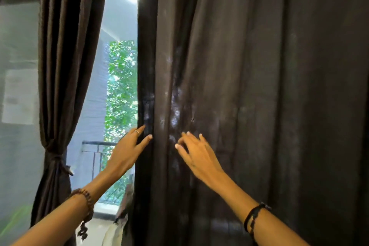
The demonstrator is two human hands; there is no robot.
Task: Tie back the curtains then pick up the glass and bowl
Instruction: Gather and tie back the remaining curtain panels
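Two dark brown curtains hang at a window. The right curtain (259,96) falls loose in long soft folds and fills most of the view; its cloth is matte and thin enough that pale light glows through in patches near its left edge. The left curtain (65,56) is already gathered — a tie (57,159) of the same dark cloth cinches it into a narrow waist low down, with the fabric flaring above and below.

The left hand (127,150) reaches to the left edge of the right curtain, fingers straight, thumb in front of the cloth and the fingertips on or just behind the hem; a thin ring sits on one finger. The right hand (196,153) lies near it on the curtain's face, fingers spread and relaxed, not gripping; whether they press the cloth is hard to tell. The hands are apart, a fold between them.

A beaded bracelet (85,203) wraps the left wrist, a black cord band (254,217) the right. Between the curtains show green leaves (121,86) and a metal railing (97,146), blurred. The glass and bowl are out of view.
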